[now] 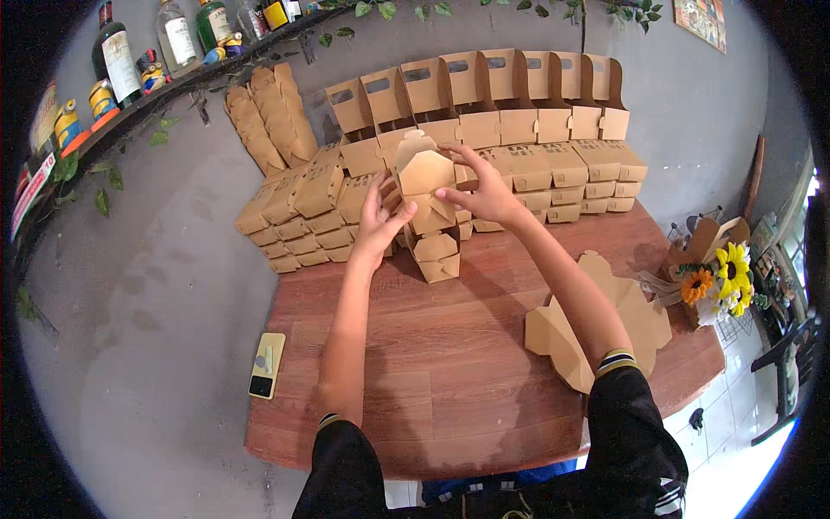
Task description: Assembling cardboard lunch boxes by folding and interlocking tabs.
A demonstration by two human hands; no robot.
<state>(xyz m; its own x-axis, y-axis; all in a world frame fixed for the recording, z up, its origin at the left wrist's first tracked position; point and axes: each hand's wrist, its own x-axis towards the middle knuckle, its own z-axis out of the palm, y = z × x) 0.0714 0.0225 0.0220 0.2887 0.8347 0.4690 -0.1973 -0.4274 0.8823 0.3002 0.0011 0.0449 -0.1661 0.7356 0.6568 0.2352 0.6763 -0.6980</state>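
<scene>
Between my two hands is a brown cardboard takeout box [427, 177] with its top flaps up. My left hand [382, 221] grips its left side, thumb on the front face. On the opposite side my right hand [482, 189] has its thumb against the front and its fingers near the upper flap. Directly below stands another open-topped takeout box [436, 257] on the wooden table [372, 381]. The held box overlaps its top in view; whether it rests in it I cannot tell. Behind both, stacked brown cardboard boxes [525, 164] are partly hidden by my hands.
Flat unfolded cardboard blanks [635, 324] lie beneath my right forearm. Cardboard carriers [467, 78] with handle holes line the back, and nested boxes [281, 117] lean at the wall. A yellow phone [267, 365] lies at the left edge; artificial sunflowers [731, 270] stand at the right.
</scene>
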